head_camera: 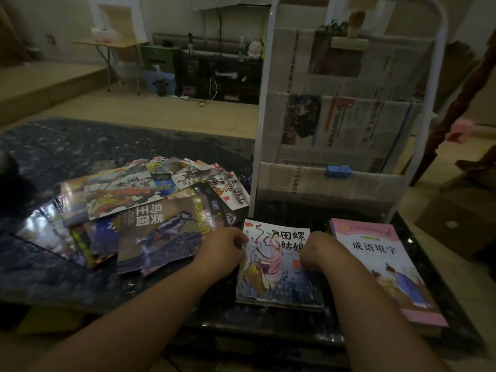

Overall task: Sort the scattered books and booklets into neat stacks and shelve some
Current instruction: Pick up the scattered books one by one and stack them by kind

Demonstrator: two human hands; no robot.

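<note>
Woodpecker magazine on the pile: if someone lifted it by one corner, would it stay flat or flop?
Probably flop: the woodpecker magazine looks thin and soft-covered. Its cover shines, so it may slide easily off the booklets beneath. Likely light too, being so thin.

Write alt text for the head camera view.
The left hand and right hand grip the side edges of a booklet lying on a dark table. A loose pile of magazines spreads to its left, a pink book lies to its right, and a white rack of newspapers stands behind.
</note>
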